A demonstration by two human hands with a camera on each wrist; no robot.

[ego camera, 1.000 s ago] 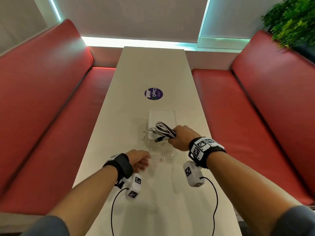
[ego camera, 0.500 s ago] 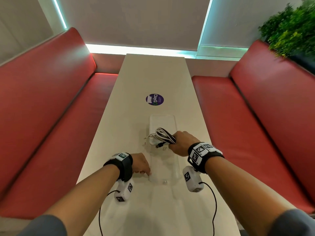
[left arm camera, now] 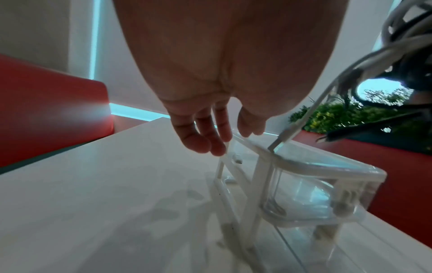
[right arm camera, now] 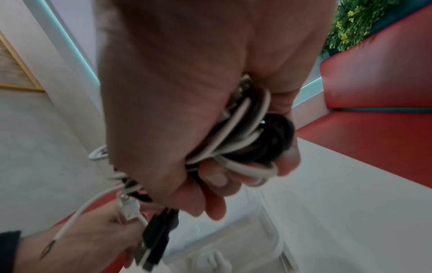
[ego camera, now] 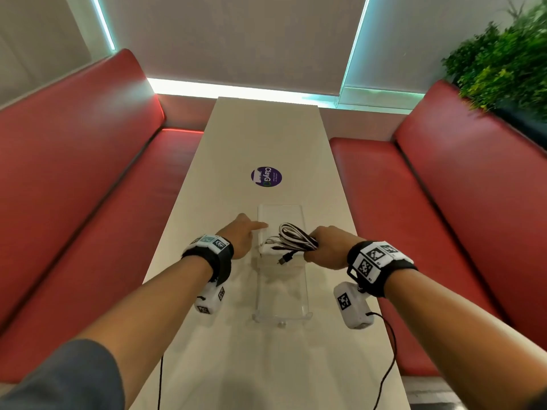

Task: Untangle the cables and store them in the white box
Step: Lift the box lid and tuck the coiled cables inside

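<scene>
A clear-white box (ego camera: 280,213) stands mid-table, its lid (ego camera: 281,291) lying open toward me. My right hand (ego camera: 321,250) grips a coiled bundle of black and white cables (ego camera: 293,239) just above the box, and loose plug ends dangle over it. The right wrist view shows the fingers curled round that bundle (right arm camera: 245,144). My left hand (ego camera: 254,229) reaches to the box's left side. In the left wrist view its fingers (left arm camera: 205,140) are loosely extended and touch the box rim (left arm camera: 254,147), while a white plug end (left arm camera: 277,145) hangs onto the rim.
The long white table (ego camera: 266,137) carries a round purple sticker (ego camera: 266,176) beyond the box. Red bench seats (ego camera: 88,202) flank both long sides. A green plant (ego camera: 503,60) stands at the far right. Wrist camera cords hang near the table's front edge.
My left hand has moved forward from beside the lid's near end to the box's left rim. The right hand stays over the box with the cable bundle.
</scene>
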